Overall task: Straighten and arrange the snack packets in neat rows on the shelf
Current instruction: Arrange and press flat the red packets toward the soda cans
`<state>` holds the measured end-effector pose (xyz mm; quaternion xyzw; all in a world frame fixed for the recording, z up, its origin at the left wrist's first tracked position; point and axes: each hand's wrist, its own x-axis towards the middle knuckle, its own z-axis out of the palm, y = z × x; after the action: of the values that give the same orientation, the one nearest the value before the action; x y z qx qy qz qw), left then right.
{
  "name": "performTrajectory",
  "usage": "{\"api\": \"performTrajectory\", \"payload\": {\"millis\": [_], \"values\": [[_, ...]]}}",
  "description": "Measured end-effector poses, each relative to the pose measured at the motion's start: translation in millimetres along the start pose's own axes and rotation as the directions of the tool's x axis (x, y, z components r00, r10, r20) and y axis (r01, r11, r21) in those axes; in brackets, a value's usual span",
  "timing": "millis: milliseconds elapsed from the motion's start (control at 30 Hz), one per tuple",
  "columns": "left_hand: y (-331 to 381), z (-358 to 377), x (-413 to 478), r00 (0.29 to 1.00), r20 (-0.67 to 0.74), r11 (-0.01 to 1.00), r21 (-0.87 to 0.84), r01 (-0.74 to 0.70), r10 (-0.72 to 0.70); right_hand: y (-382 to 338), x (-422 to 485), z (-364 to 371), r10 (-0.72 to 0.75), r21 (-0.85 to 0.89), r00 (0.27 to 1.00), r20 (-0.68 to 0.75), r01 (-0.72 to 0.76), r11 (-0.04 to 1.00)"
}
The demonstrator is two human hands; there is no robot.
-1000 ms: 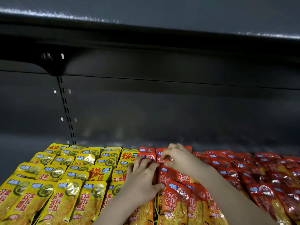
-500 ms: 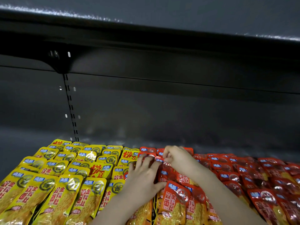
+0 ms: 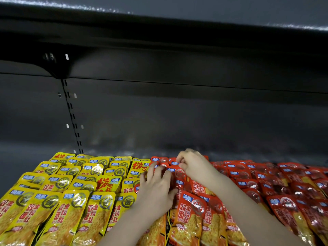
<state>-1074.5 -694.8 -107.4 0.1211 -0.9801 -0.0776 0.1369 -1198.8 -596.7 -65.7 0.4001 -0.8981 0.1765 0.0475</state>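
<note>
Left hand (image 3: 156, 189) splayed, right hand (image 3: 194, 166) fingers (image 3: 181, 158) curled

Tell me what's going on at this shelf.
A person is tidying snack packets laid in rows on a dark shelf. Yellow packets fill the left side and red packets the right. Both hands work where the two colours meet. The left hand rests with spread fingers on the packets there, while the right hand, further back, seems to pinch the top of a red packet with curled fingers.
</note>
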Motion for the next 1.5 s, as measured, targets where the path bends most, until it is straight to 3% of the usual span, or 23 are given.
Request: {"api": "performTrajectory", "payload": {"millis": [67, 233, 533, 767, 1033, 1300, 1500], "values": [[0, 0, 0, 1.0, 0.002, 1.0, -0.006, -0.001, 0.001, 0, -12, -6, -0.03, -0.042, 0.999, -0.01, 0.03, 0.999], [2, 0, 0, 1.0, -0.008, 1.0, -0.022, -0.002, 0.002, 2, -37, -12, 0.011, -0.162, 0.973, 0.23, 0.028, 0.986], [0, 0, -1, 0.999, -0.042, 1.0, -0.015, -0.004, 0.004, 0, -32, -4, -0.003, -0.14, 0.974, 0.225, 0.035, 0.99], [-1, 0, 0, 0.982, -0.188, 1.0, 0.023, -0.016, 0.02, -1, -30, -3, -0.005, -0.147, 0.979, 0.204, 0.035, 0.988], [1, -1, 0, 0.994, -0.053, 0.994, 0.048, 0.098, -0.095, 1, -32, 2, 0.02, -0.106, 0.984, 0.179, -0.001, 0.994], [2, -4, 2, 0.989, -0.059, 0.99, 0.037, 0.14, -0.137, 1, -31, 0, 0.007, -0.112, 0.977, 0.214, 0.017, 0.994], [3, -7, 3, 0.985, -0.09, 0.984, -0.118, 0.136, -0.147, 2, -28, 0, -0.031, -0.032, 0.972, 0.234, 0.04, 0.999]]}}
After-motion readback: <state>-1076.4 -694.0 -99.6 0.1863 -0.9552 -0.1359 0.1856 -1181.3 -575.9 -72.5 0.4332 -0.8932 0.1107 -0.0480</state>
